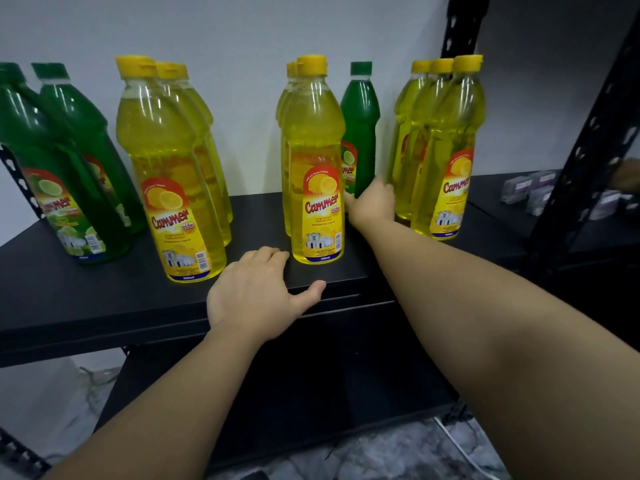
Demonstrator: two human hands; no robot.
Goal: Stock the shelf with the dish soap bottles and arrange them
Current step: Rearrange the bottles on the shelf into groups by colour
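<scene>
Dish soap bottles stand in rows on the black shelf [104,299]. Green bottles [52,161] are at the far left, then a yellow row [173,188], a middle yellow row [315,174] and a right yellow row [446,150]. A single green bottle [360,126] stands far back between the middle and right rows. My right hand [372,206] reaches in between those rows and touches the base of that green bottle; its fingers are partly hidden. My left hand [258,292] rests flat on the shelf's front edge, fingers relaxed, just left of the middle row's front bottle.
A black metal upright [585,161] frames the shelf's right side. Beyond it another shelf carries small purple-labelled packs [540,192]. A lower black shelf [277,393] sits beneath, and the marbled floor shows below.
</scene>
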